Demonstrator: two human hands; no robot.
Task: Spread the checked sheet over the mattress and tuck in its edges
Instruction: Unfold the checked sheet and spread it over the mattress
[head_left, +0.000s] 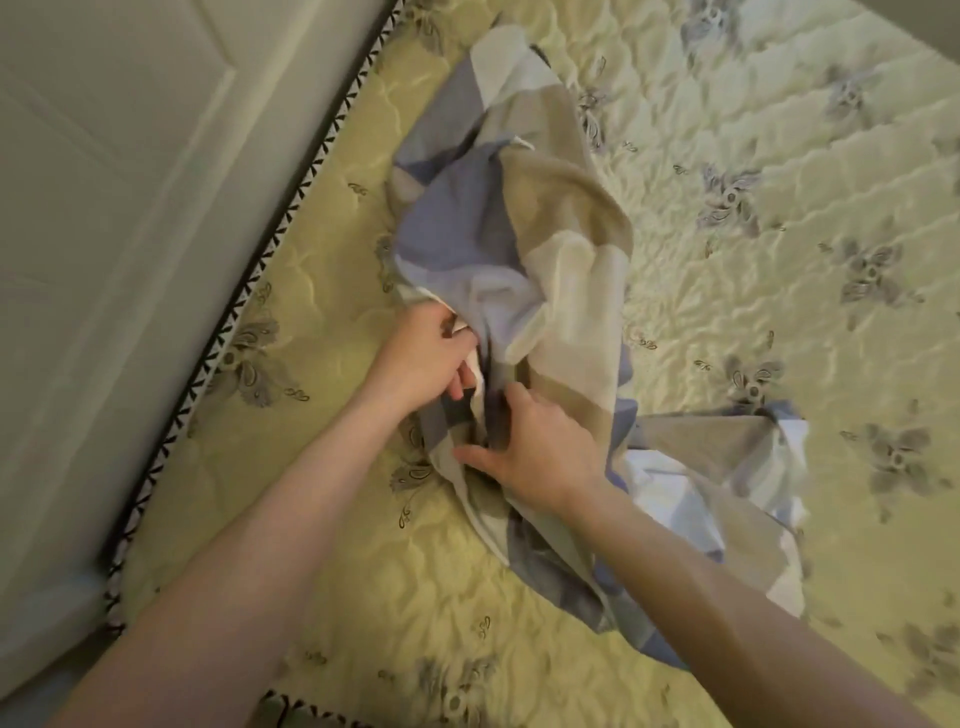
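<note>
Diagonally — checked sheet (519, 234) bunched on mattress (779, 156); left hand (421, 358) grips; right hand (540, 457) touches

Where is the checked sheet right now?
In the head view, the sheet lies bunched mid-frame on the mattress, towards its left edge, with the left hand and right hand on its near end.
</note>
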